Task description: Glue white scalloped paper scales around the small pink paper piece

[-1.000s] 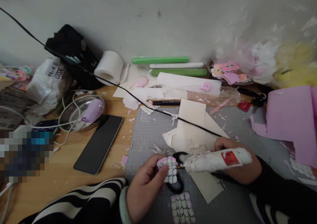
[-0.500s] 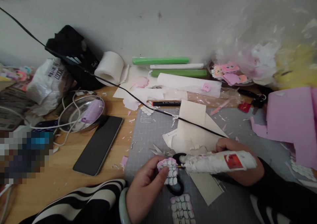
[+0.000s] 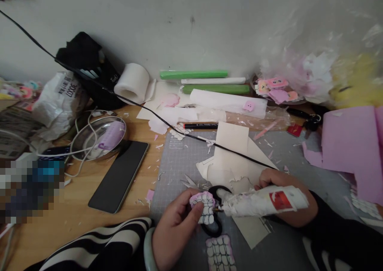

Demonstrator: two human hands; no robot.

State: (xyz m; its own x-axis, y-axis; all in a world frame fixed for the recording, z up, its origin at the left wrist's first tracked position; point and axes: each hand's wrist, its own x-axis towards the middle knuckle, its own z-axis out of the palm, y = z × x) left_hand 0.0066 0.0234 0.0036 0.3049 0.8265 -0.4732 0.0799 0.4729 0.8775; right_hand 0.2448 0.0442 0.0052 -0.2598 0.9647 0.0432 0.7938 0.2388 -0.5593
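Paper-wrapped glue gun, crumpled and matt; foam cutout, soft matt; under both grips, matt cutting mat; wooden desk, smooth.

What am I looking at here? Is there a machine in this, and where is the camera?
There is no machine: a person works with two bare hands, and the single camera sits on that person's head, looking forward and down at a cluttered desk. The left hand pinches a small pink and white cut-out with a black line pattern. The right hand grips a glue gun wrapped in white paper, its tip right at the cut-out's edge. A black cord runs from it across the desk. Under the hands lies a grey cutting mat with black scissors, cream paper and a second patterned piece. To the left lie a dark phone and a round mirror; green and white rolls rest by the wall, and pink foam sheet lies at the right.
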